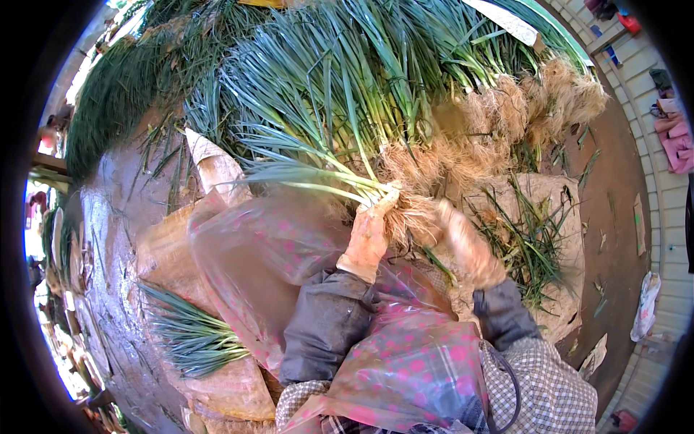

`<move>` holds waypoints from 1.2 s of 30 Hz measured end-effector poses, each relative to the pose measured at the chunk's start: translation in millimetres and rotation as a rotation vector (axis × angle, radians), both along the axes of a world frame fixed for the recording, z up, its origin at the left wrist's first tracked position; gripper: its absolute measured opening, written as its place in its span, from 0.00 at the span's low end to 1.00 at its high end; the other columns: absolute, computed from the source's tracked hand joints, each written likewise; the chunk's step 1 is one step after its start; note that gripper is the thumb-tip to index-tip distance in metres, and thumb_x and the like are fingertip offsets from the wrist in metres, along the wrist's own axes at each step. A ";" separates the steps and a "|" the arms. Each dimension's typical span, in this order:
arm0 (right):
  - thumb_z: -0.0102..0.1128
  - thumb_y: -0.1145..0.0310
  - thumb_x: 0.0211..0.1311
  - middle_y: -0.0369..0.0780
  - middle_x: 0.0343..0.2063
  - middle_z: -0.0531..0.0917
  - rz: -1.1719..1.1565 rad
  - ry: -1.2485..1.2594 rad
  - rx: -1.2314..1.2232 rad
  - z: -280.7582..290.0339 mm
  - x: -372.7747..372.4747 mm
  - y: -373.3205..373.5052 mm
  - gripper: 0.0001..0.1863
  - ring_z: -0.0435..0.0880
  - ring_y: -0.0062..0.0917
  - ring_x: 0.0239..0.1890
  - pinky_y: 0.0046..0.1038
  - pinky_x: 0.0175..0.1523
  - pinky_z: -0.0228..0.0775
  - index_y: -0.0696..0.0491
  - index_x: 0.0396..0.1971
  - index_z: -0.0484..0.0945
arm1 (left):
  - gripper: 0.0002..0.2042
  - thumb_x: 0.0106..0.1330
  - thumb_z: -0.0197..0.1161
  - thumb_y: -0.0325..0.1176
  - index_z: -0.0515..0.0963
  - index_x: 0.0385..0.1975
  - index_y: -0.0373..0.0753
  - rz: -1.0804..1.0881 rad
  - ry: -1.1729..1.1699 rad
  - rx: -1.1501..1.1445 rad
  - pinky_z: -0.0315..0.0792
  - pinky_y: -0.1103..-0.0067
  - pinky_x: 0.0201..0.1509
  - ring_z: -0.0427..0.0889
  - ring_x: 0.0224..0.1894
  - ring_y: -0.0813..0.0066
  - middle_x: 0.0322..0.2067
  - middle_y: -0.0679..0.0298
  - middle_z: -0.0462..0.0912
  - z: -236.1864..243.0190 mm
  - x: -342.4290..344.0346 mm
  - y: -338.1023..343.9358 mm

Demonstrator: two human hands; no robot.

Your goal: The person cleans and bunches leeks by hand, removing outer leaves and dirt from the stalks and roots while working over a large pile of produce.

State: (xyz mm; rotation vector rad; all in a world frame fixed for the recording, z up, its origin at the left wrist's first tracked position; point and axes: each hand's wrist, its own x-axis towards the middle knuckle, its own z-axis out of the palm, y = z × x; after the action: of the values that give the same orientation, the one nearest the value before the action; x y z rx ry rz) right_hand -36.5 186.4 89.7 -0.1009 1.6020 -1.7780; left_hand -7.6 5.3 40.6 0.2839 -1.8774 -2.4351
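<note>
My left hand (366, 235) is closed around a few green onions (343, 180) just above their brown, stringy roots (410, 215); their leaves stretch off to the left. To the right of those roots, my right hand (466, 242) is smeared by motion, so its fingers cannot be made out. A large heap of green onions (311, 79) lies beyond my hands, root ends toward the right. A clear plastic sheet with pink dots (405, 369) covers my lap.
At the lower left a smaller bunch of green onions (199, 336) rests on tan sacking (217, 394). Loose green leaves (531, 239) are scattered over another tan sack (567, 289) on the right. A pale wall (669, 231) runs along the right side, with a white plastic bag (645, 307) beside it.
</note>
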 end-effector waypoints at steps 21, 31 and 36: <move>0.58 0.51 0.62 0.42 0.23 0.81 0.157 0.891 0.990 -49.8 -25.5 107.2 0.24 0.79 0.22 0.23 0.25 0.24 0.69 0.53 0.51 0.74 | 0.07 0.62 0.56 0.27 0.74 0.40 0.39 0.208 -0.366 0.689 0.74 0.82 0.39 0.78 0.35 0.78 0.34 0.67 0.79 9.3 8.0 4.9; 0.58 0.40 0.56 0.36 0.15 0.78 -0.046 1.086 1.328 -82.7 -220.4 -79.8 0.26 0.76 0.24 0.17 0.33 0.22 0.66 0.51 0.25 0.78 | 0.03 0.58 0.61 0.24 0.77 0.31 0.37 0.304 -0.312 0.634 0.72 0.82 0.32 0.77 0.28 0.77 0.26 0.68 0.77 -25.8 -4.2 2.5; 0.57 0.44 0.60 0.30 0.13 0.76 -0.069 0.650 1.081 21.6 -209.6 -66.1 0.20 0.70 0.14 0.13 0.24 0.15 0.57 0.46 0.23 0.78 | 0.10 0.58 0.60 0.25 0.79 0.39 0.33 0.218 -0.271 0.605 0.72 0.82 0.35 0.78 0.30 0.78 0.31 0.66 0.81 -14.7 3.5 -22.8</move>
State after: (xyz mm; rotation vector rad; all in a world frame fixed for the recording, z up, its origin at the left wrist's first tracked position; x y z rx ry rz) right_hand -246.1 120.2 111.3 -0.1103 2.8449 -0.7170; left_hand -4.1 -17.5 26.0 0.8281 -1.0388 -2.8432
